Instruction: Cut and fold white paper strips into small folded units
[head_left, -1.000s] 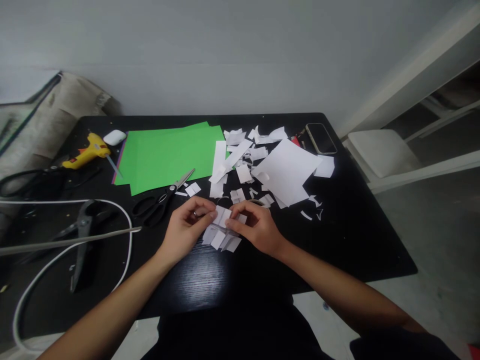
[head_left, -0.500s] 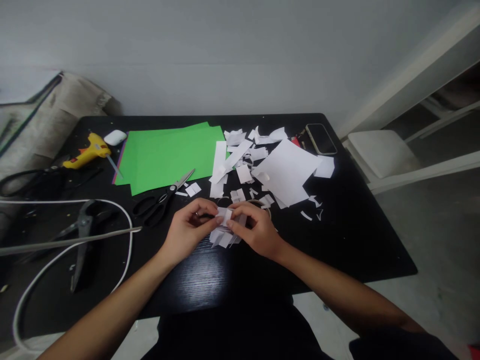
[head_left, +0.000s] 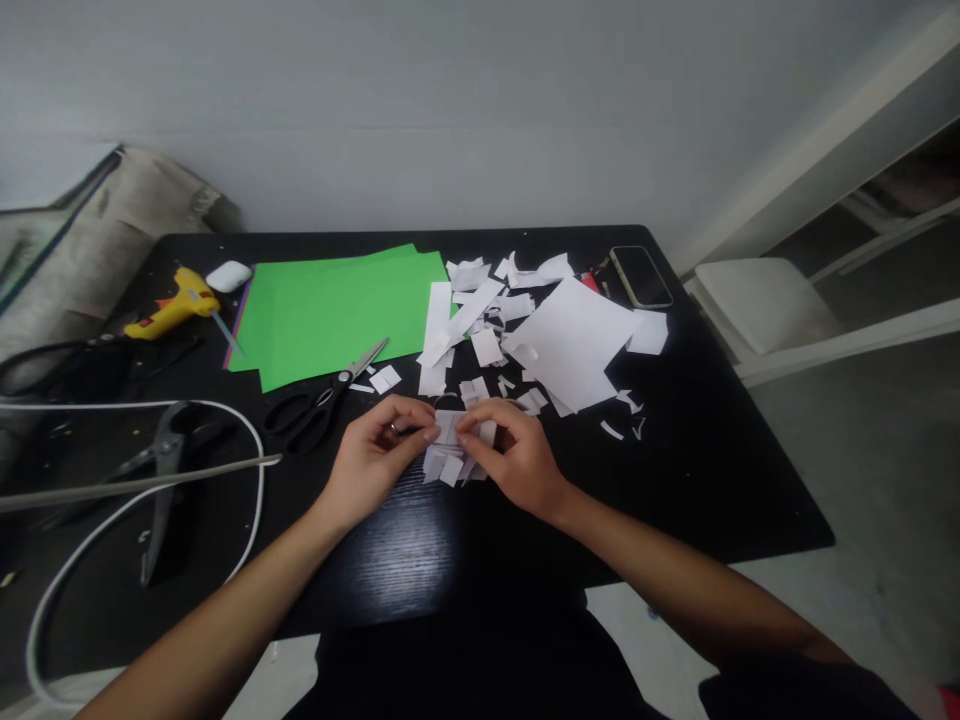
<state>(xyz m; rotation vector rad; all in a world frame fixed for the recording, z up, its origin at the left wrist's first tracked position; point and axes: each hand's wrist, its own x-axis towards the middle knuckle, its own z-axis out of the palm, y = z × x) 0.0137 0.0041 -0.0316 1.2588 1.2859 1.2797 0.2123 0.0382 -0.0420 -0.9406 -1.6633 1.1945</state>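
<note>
My left hand [head_left: 375, 455] and my right hand [head_left: 510, 455] meet over the near middle of the black table [head_left: 675, 480]. Both pinch a small bundle of white paper pieces [head_left: 450, 450] between fingertips, its lower flaps hanging just above the tabletop. A ring shows on a finger of my left hand. Black-handled scissors [head_left: 322, 400] lie just left of my left hand. Behind my hands lies a scatter of white paper scraps [head_left: 480, 310] and a larger white sheet [head_left: 574, 340].
Green paper sheets [head_left: 337, 305] cover the far middle. A yellow glue gun [head_left: 172, 305], a white earbud case [head_left: 229, 274], pliers [head_left: 161, 460] and a white cable [head_left: 255, 450] lie at the left. A phone [head_left: 640, 276] rests at the far right. A white chair [head_left: 757, 300] stands beyond.
My hands have drawn closer together and squeezed the paper bundle tighter; its spread flaps now sit more gathered under my fingers.
</note>
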